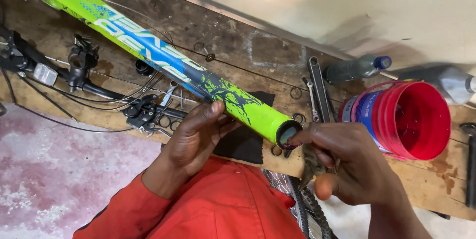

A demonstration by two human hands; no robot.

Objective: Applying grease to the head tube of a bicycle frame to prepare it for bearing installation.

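Note:
A bright green and blue bicycle frame tube (163, 55) runs diagonally from the top left down to its open round end (288, 134) near the middle. My left hand (198, 132) grips the tube from below, just short of that end. My right hand (347, 162) is at the opening, a fingertip pushed into the tube's mouth, where something pinkish shows. A dirty rag looks bunched under its fingers. Both of my sleeves are orange-red.
A red plastic tub (411, 120) stands open at the right on the wooden bench (431, 184). Wrenches (317, 90), a grey bottle with a blue cap (357, 68), rings and washers, black handlebars with cables (74, 70), and a tyre (307, 209) lie around.

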